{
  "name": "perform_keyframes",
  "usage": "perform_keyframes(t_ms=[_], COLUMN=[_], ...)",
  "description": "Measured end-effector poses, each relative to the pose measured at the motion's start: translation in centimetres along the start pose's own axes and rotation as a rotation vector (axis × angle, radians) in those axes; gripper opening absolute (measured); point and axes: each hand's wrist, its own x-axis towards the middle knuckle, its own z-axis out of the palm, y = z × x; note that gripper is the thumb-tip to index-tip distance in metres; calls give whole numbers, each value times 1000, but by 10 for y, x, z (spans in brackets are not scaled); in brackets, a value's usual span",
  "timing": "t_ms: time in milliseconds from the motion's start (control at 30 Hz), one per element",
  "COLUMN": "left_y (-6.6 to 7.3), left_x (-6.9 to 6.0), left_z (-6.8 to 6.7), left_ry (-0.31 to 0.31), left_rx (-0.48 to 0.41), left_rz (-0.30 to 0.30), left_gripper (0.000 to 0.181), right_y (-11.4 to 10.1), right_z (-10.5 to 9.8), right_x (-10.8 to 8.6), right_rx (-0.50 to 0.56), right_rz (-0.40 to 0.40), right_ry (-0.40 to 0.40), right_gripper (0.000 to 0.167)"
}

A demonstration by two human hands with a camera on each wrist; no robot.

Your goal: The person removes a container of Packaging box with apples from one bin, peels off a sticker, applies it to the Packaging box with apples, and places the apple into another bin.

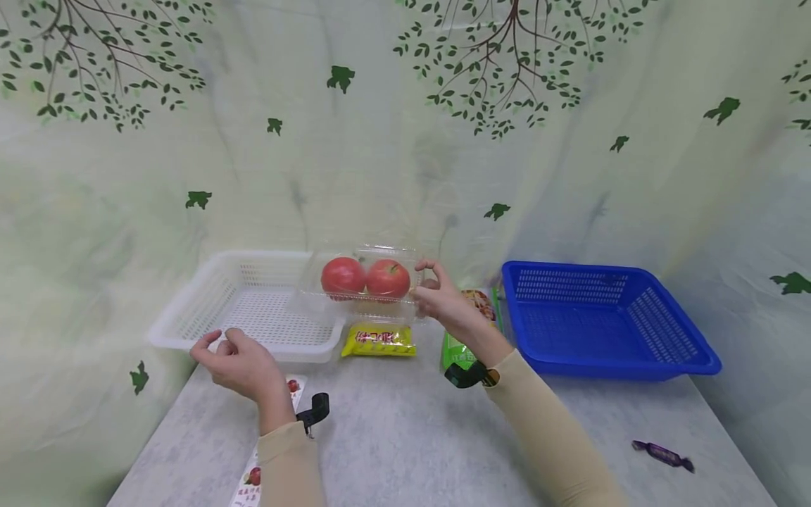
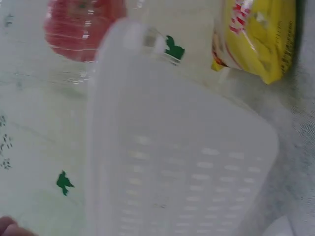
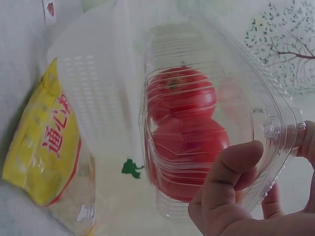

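Observation:
My right hand [image 1: 446, 299] pinches the right end of a clear plastic clamshell box [image 1: 380, 310] between thumb and fingers. Two red apples [image 3: 183, 96] show through its ribbed wall. The box is held up near the right end of a white perforated basket [image 1: 253, 310], above a yellow packet [image 1: 379, 339] with red print. At the basket's front left edge, my left hand [image 1: 241, 362] hovers with loosely curled fingers and nothing in them. In the left wrist view only a bit of that hand's fingers [image 2: 15, 229] shows, apart from the basket rim.
A blue perforated basket [image 1: 602, 320] stands at the right. Between the baskets lies a green packet [image 1: 457, 352], partly hidden by the right arm. A purple wrapped candy [image 1: 663, 456] is at front right. Under the left forearm lies a white printed strip [image 1: 248, 486]. A leaf-patterned curtain hangs behind.

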Motion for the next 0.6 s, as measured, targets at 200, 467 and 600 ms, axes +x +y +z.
perform_keyframes(t_ms=[200, 467, 600], left_y=[33, 42, 42], left_x=[-17, -26, -29], left_z=[3, 11, 14], left_ry=[-587, -1221, -1353], left_rx=[231, 250, 264], left_rz=[113, -30, -17], left_gripper=[44, 58, 57], right_y=[4, 6, 9], right_z=[-18, -42, -55], right_x=[-20, -52, -67], right_rx=[-13, -89, -126], right_rz=[14, 10, 15], right_ry=[10, 23, 22], right_gripper=[46, 51, 53])
